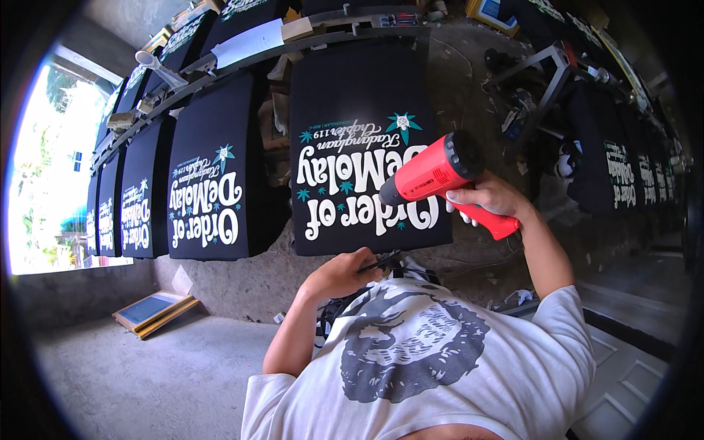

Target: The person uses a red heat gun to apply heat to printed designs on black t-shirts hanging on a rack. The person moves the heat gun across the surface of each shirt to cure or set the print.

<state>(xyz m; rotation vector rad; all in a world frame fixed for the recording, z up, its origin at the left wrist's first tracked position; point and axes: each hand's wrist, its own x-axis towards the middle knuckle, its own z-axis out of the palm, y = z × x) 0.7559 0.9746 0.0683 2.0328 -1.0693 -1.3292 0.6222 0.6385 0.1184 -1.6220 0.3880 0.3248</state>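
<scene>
We hold a red heat gun (429, 174) in our right hand (490, 196), its fingers wrapped around the handle and its nozzle over the white-and-green print of a flat-laid black shirt (359, 88). Our left hand (339, 274) is bent at the shirt's near edge beside a slim dark object (378, 262); we cannot tell whether those fingers grasp it. More printed black shirts (207, 132) line up to our left.
</scene>
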